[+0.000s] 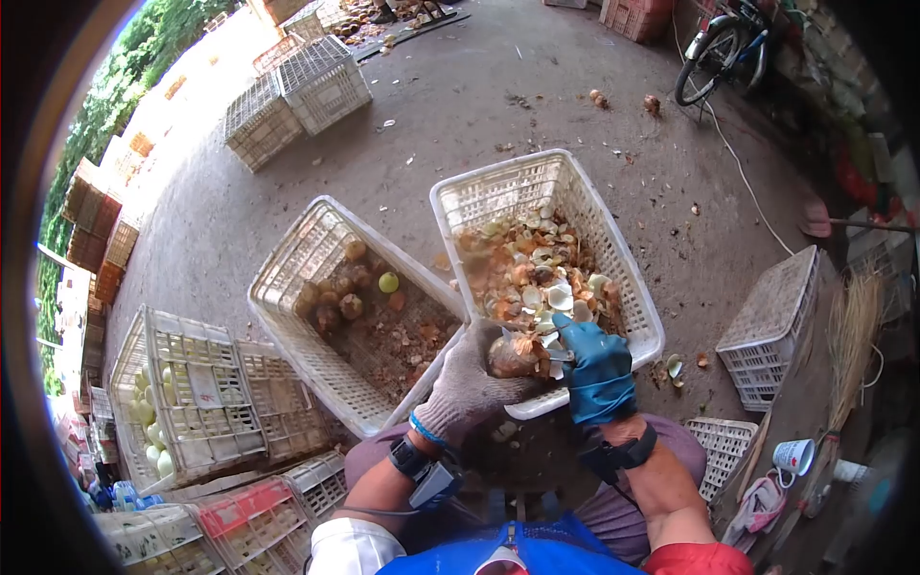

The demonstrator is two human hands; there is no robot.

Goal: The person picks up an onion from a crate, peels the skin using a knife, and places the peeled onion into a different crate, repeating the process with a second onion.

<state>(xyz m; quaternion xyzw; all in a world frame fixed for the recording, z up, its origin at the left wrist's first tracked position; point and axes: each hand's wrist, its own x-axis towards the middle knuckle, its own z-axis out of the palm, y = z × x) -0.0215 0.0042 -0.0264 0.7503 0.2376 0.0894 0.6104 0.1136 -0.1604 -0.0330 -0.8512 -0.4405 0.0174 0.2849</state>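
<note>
My left hand, in a grey knit glove, is closed round a brown-skinned onion above the near end of the peel crate. My right hand, in a blue rubber glove, is curled right beside the onion. Something pale and thin shows at its fingers, too small to tell whether it is a blade or peel. Beneath both hands, the right white plastic crate holds a heap of onion peels. The left white crate contains several unpeeled onions, one green peeled onion and loose skins.
A slatted crate with pale peeled onions stands at the left. Stacked crates are further back. At the right are a white crate, a straw broom, a cup and a bicycle.
</note>
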